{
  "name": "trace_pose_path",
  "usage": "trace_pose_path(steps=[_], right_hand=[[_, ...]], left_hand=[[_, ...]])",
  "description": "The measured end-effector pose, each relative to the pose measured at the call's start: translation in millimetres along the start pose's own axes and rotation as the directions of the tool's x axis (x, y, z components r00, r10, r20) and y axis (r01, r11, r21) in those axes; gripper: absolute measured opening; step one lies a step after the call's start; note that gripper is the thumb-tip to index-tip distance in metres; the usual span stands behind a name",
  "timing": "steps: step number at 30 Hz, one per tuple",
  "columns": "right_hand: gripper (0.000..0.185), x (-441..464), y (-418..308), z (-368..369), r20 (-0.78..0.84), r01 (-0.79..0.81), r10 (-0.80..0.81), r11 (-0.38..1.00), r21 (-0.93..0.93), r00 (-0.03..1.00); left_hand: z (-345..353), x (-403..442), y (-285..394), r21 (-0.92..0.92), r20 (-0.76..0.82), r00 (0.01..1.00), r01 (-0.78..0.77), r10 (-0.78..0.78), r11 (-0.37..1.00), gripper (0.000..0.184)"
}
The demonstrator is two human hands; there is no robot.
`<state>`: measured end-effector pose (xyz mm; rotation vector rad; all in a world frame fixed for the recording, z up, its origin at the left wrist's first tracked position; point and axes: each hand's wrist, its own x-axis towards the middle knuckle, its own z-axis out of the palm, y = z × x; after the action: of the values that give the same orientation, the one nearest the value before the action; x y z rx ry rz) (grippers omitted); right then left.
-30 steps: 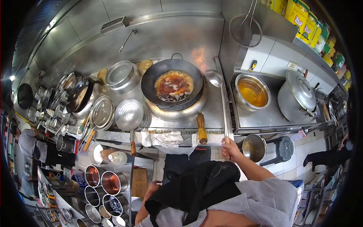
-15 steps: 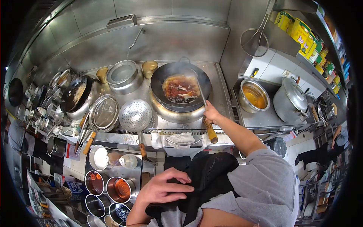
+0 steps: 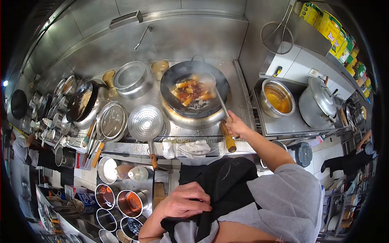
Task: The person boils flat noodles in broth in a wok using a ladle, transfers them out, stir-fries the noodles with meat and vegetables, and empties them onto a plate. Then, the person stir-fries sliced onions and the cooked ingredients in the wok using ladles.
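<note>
My right hand [image 3: 236,126] is closed around the long handle of a metal ladle [image 3: 221,101]. The ladle's bowl is in the black wok [image 3: 168,91], partly veiled by steam. Browned, pale-sided chunks of food [image 3: 187,91] lie in dark reddish sauce there. Just below my right hand, a bamboo brush [image 3: 229,141] with a yellowish handle rests at the stove's front edge. My left hand [image 3: 188,200] is by my body against black cloth [image 3: 219,202], its fingers curled in. The palm side is hidden, so anything inside it does not show.
A perforated skimmer [image 3: 145,122] and round strainers [image 3: 111,121] lie left of the wok. Beyond them sits another wok [image 3: 83,101]. A bowl of yellow liquid [image 3: 277,101] and a lidded pot [image 3: 318,101] stand right. Sauce containers [image 3: 131,202] are at lower left.
The food in the wok has shifted from a flatter, sauce-covered mass to separate chunks with pale sides showing. My right hand has moved slightly right and down. My left fingers have curled in.
</note>
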<state>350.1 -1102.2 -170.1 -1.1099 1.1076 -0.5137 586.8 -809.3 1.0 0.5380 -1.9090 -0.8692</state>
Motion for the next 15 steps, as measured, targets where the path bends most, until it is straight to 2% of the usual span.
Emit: trace_pose_path(steps=[1, 2, 4, 5, 6, 7, 8, 9, 11, 12, 13, 14, 15], right_hand=[[0.079, -9, -8, -3, 0.089, -0.131, 0.114, 0.968, 0.214, 0.989], [0.079, -7, -10, -15, 0.098, -0.140, 0.121, 0.967, 0.214, 0.988], [0.079, 2, -17, -45, 0.347, -0.289, 0.144, 0.863, 0.415, 0.927], [0.077, -2, -26, -50, 0.280, -0.247, 0.157, 0.914, 0.322, 0.947], [0.077, 0, -29, -55, 0.289, -0.257, 0.163, 0.911, 0.322, 0.943], [0.077, 4, -31, -61, 0.223, -0.147, 0.117, 0.982, 0.122, 0.968], [0.078, 8, -31, -67, 0.172, -0.041, 0.056, 0.995, -0.090, 0.984], [0.078, 17, -30, -75, 0.184, -0.049, 0.065, 0.995, -0.090, 0.981], [0.080, 43, -24, -89, 0.095, 0.140, -0.113, 0.921, -0.363, 0.989], [0.080, 60, -15, -96, 0.107, 0.136, -0.104, 0.923, -0.361, 0.989], [0.082, 77, -5, -102, 0.056, 0.239, -0.257, 0.771, -0.590, 0.965], [0.084, 88, 4, -106, 0.050, 0.294, -0.412, 0.554, -0.779, 0.910], [0.084, 82, -3, -101, 0.065, 0.298, -0.400, 0.556, -0.776, 0.914]], left_hand=[[4, 9, -3, 0.009, -0.010, 0.999, -0.032, 0.032, 0.999, 0.016], [7, 17, -5, 0.011, -0.015, 1.000, -0.022, 0.022, 1.000, 0.016], [7, 32, -7, 0.002, -0.003, 0.996, -0.089, 0.089, 0.996, 0.011], [6, 42, -6, -0.022, 0.007, 0.988, -0.155, 0.155, 0.988, 0.014], [8, 50, -5, -0.015, -0.005, 0.979, -0.203, 0.203, 0.979, 0.016], [10, 59, -2, -0.041, -0.011, 0.974, -0.228, 0.228, 0.973, 0.017], [12, 69, 3, -0.066, -0.018, 0.968, -0.252, 0.251, 0.966, 0.018], [14, 82, 10, -0.111, -0.030, 0.970, -0.244, 0.242, 0.963, 0.020], [17, 92, 10, -0.129, 0.043, 0.967, -0.243, 0.250, 0.961, 0.023], [20, 106, 16, -0.106, 0.055, 0.968, -0.239, 0.246, 0.965, 0.027], [26, 125, 17, -0.164, 0.004, 0.970, -0.240, 0.244, 0.957, 0.031], [31, 130, 14, -0.160, -0.006, 0.973, -0.227, 0.230, 0.961, 0.031], [35, 134, 11, -0.174, 0.047, 0.982, -0.174, 0.185, 0.969, 0.028]])
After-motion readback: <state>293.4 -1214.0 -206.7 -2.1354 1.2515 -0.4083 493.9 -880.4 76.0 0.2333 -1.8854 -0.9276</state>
